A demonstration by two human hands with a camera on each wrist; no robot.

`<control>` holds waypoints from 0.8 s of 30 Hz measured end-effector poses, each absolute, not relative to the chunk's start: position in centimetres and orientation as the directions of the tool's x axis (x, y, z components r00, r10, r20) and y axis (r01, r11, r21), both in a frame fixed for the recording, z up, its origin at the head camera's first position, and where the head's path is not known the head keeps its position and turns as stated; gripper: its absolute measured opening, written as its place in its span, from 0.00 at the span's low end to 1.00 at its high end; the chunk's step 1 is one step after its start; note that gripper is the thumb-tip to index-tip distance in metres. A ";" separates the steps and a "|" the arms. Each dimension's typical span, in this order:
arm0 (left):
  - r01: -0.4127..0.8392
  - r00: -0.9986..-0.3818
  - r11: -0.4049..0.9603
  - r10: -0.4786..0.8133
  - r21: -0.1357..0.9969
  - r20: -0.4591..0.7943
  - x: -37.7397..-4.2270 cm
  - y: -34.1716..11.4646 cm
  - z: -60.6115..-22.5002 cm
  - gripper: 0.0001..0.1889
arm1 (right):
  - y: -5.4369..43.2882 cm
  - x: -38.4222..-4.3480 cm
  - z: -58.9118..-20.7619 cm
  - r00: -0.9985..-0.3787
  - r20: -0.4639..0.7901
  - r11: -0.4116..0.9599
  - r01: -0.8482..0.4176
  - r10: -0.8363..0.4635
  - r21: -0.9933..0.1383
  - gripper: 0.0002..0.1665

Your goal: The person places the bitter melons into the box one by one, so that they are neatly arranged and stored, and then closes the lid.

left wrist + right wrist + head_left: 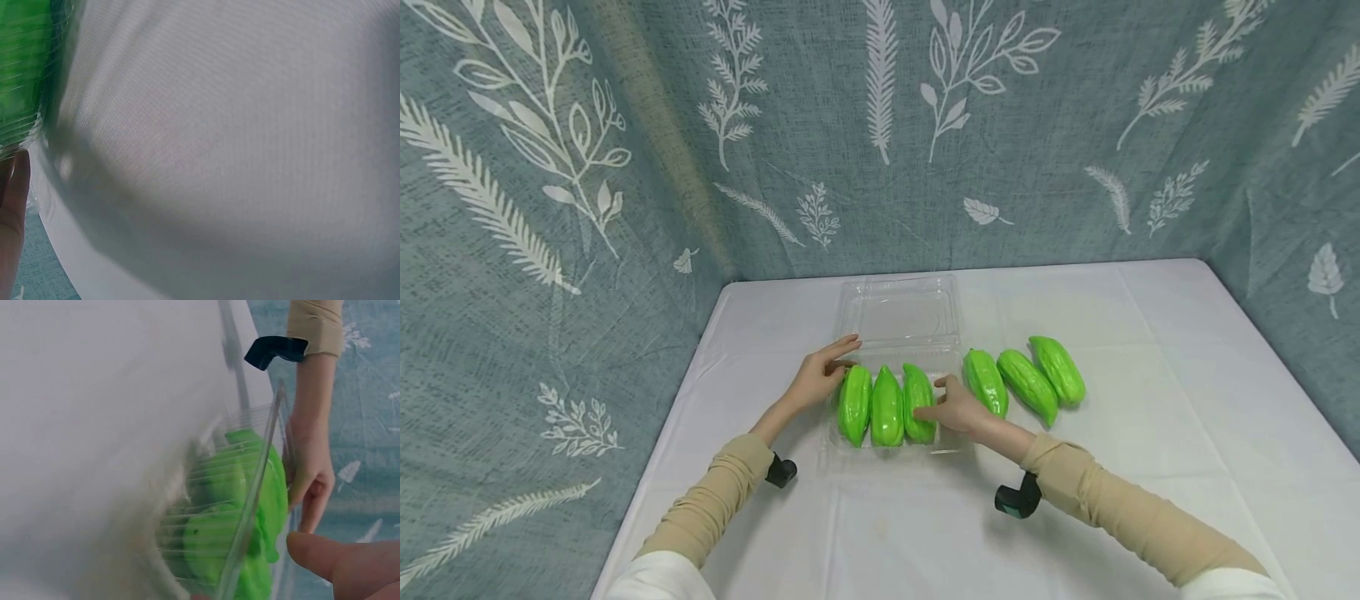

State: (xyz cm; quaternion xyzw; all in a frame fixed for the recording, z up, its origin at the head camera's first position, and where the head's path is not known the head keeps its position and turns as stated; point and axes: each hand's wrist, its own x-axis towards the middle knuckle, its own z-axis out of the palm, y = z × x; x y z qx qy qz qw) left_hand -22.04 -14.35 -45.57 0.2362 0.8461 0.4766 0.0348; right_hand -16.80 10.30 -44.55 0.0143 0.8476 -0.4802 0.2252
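A clear plastic clamshell box (895, 458) lies with its lid (898, 317) folded back. Side by side in its base are three green ridged gourds, a left one (854, 406), a middle one (887, 408) and a right one (918, 404). My left hand (815, 377) touches the box's upper left side, its fingers extended beside the left gourd. At the box's right side is my right hand (958, 406), its thumb stretched over the right gourd. In the right wrist view that thumb (319, 556) is straight above the box's rim; the other fingers are mostly hidden.
To the right of the box, three more green gourds (1028, 386) lie on the white tablecloth (1150, 467). A patterned blue-green curtain (880, 208) stands behind the table. Black wrist mounts (1018, 498) hang under both forearms.
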 end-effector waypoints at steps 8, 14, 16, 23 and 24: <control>0.353 -0.890 0.431 0.430 0.830 0.155 -22.1 -14.3 -45.6 0.25 | 10.4 -17.0 -43.9 -0.920 -0.351 0.505 0.223 -0.173 -0.834 0.42; 0.359 -0.888 0.435 0.433 0.826 0.158 -22.0 -14.3 -45.5 0.25 | 10.4 -17.1 -44.0 -0.925 -0.334 0.494 0.210 -0.178 -0.844 0.41; 0.361 -0.887 0.438 0.433 0.823 0.159 -22.0 -14.3 -45.5 0.25 | 10.3 -17.1 -44.0 -0.927 -0.331 0.481 0.211 -0.179 -0.851 0.40; 0.367 -0.887 0.441 0.432 0.819 0.165 -22.0 -14.3 -45.5 0.25 | 10.2 -17.1 -44.1 -0.933 -0.304 0.449 0.192 -0.191 -0.873 0.39; 0.368 -0.887 0.441 0.432 0.818 0.166 -22.0 -14.3 -45.5 0.25 | 10.3 -17.1 -44.1 -0.934 -0.301 0.443 0.191 -0.192 -0.876 0.38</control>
